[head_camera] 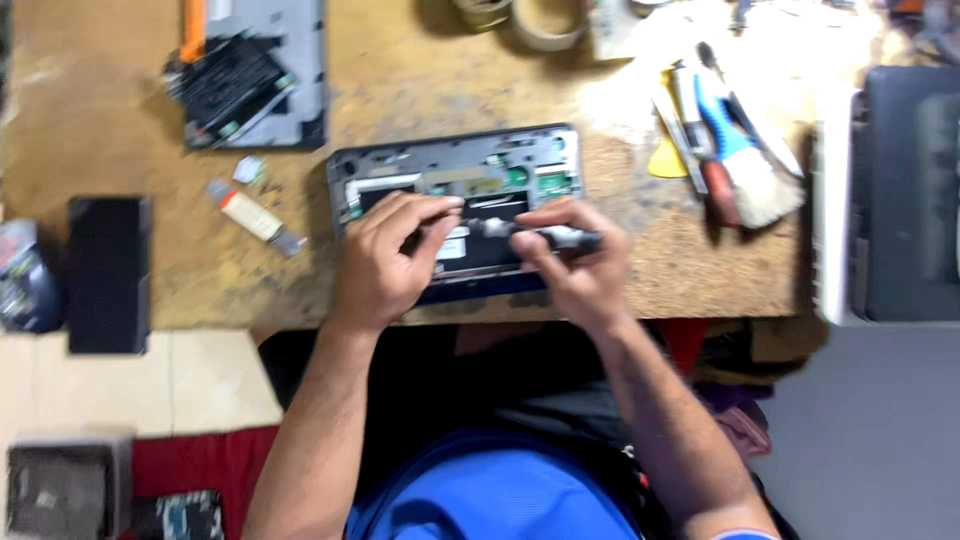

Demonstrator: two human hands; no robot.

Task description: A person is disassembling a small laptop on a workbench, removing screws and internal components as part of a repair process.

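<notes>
Both hands sit over the open laptop (455,185) on the wooden table (420,70). My left hand (385,262) lies on the laptop's left part, with its fingers (432,212) stretched out and pressing down on something small inside. I cannot tell what they press on, it is too blurry. My right hand (578,262) is curled around a screwdriver (548,237). It pinches the dark handle, and the tip points left toward my left fingers. The two hands are very close, almost touching in the middle.

I see the laptop lying flat near the table's front edge, right in front of me. Its cover is off, and I can see green and grey parts inside.

Left of the laptop lies a small white tube (255,218). Farther left is a black block (108,272) at the table's edge. At the back left sits a grey tray (300,60) with a black part (228,82) on it. To the right lies a brush (745,155) with a blue handle, next to a red-handled tool (712,180) and a yellow pick (666,160). Far right I see another grey machine (905,190).
</notes>
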